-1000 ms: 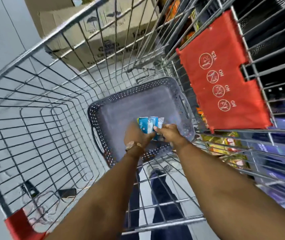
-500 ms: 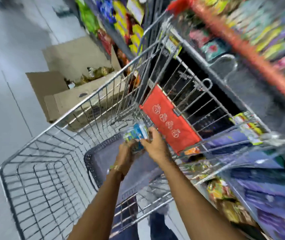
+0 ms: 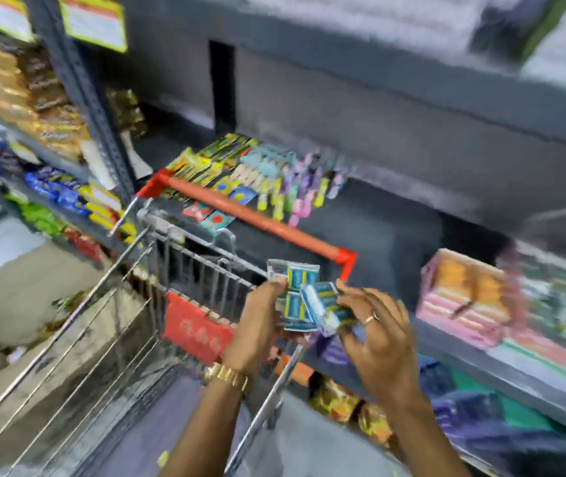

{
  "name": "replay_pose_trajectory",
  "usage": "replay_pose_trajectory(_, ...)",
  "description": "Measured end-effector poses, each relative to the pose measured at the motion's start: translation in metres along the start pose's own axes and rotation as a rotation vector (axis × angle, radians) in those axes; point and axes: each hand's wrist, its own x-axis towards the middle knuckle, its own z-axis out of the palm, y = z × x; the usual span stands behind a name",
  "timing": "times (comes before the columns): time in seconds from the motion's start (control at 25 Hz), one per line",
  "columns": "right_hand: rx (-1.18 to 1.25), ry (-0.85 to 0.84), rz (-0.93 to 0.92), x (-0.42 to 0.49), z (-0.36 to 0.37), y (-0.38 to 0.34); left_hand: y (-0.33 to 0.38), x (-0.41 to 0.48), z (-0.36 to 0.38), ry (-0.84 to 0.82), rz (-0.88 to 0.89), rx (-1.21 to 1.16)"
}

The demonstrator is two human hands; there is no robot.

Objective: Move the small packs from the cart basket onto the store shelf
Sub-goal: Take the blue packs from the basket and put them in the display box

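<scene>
Several small blue-and-white packs [image 3: 303, 297] sit bunched between both hands above the cart's handle end. My left hand [image 3: 260, 325], with a gold watch at the wrist, grips the stack from the left. My right hand [image 3: 374, 335], wearing a ring, holds a tilted pack at the stack's right side with fingers spread. The wire cart [image 3: 109, 346] lies below and to the left, its red handle [image 3: 257, 218] running in front of the dark grey store shelf [image 3: 395, 222]. The basket inside the cart is blurred and out of clear sight.
Rows of small colourful packs [image 3: 264, 173] lie on the shelf behind the handle. A pink box of goods [image 3: 463, 297] stands on the shelf at the right. Snack bags fill the racks at the left [image 3: 44, 108] and the lower shelf [image 3: 350, 404]. A red flap [image 3: 195, 328] hangs on the cart.
Both hands have lifted the packs out of the cart basket and up to shelf height. The view has swung from the cart floor up toward the shelf.
</scene>
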Motion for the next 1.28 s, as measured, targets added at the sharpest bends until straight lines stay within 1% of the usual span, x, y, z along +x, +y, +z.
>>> replay_pose_trajectory(0.12, -0.064, 0.087, 0.102, -0.012, -0.052, 0.043, 0.001, 0.013, 0.087, -0.086, -0.04, 0.06)
replay_pose_trajectory(0.32, -0.348, 0.235, 0.26, -0.036, -0.122, 0.113, -0.023, 0.034, 0.193, -0.196, -0.043, 0.275)
replay_pose_trajectory(0.4, -0.402, 0.292, 0.353, -0.042, -0.141, 0.139, -0.029, 0.043, 0.231, -0.29, 0.001, 0.39)
replay_pose_trajectory(0.48, -0.423, 0.31, 0.463, -0.048, -0.154, 0.159, -0.035, 0.054, 0.264, -0.37, 0.056, 0.522)
replay_pose_trajectory(0.56, -0.427, 0.263, 0.582, -0.051, -0.163, 0.171, -0.04, 0.067, 0.286, -0.431, 0.085, 0.64)
replay_pose_trajectory(0.64, -0.408, 0.205, 0.705, -0.055, -0.171, 0.185, -0.049, 0.075, 0.308, -0.52, 0.071, 0.759)
replay_pose_trajectory(0.72, -0.401, 0.084, 0.761, -0.058, -0.174, 0.2, -0.057, 0.078, 0.327, -0.57, 0.105, 0.933)
replay_pose_trajectory(0.8, -0.457, -0.095, 0.803, -0.062, -0.174, 0.214, -0.063, 0.082, 0.337, -0.552, 0.24, 1.185)
replay_pose_trajectory(0.88, -0.459, -0.21, 0.881, -0.063, -0.177, 0.222, -0.062, 0.088, 0.34, -0.529, 0.412, 1.468)
replay_pose_trajectory(0.96, -0.458, -0.321, 0.914, -0.065, -0.183, 0.227, -0.061, 0.09, 0.341, -0.536, 0.527, 1.634)
replay_pose_trajectory(1.0, -0.463, -0.355, 0.884, -0.068, -0.185, 0.227, -0.062, 0.09, 0.34, -0.528, 0.561, 1.695)
replay_pose_trajectory(1.08, -0.432, -0.385, 0.846, -0.075, -0.185, 0.225, -0.066, 0.086, 0.337, -0.467, 0.643, 1.818)
replay_pose_trajectory(1.16, -0.407, -0.344, 0.824, -0.081, -0.185, 0.224, -0.072, 0.08, 0.335, -0.402, 0.731, 1.921)
replay_pose_trajectory(1.2, -0.414, -0.31, 0.803, -0.082, -0.186, 0.223, -0.073, 0.077, 0.335, -0.386, 0.737, 1.95)
replay_pose_trajectory(1.28, -0.42, -0.298, 0.788, -0.087, -0.182, 0.22, -0.078, 0.076, 0.334, -0.346, 0.728, 1.975)
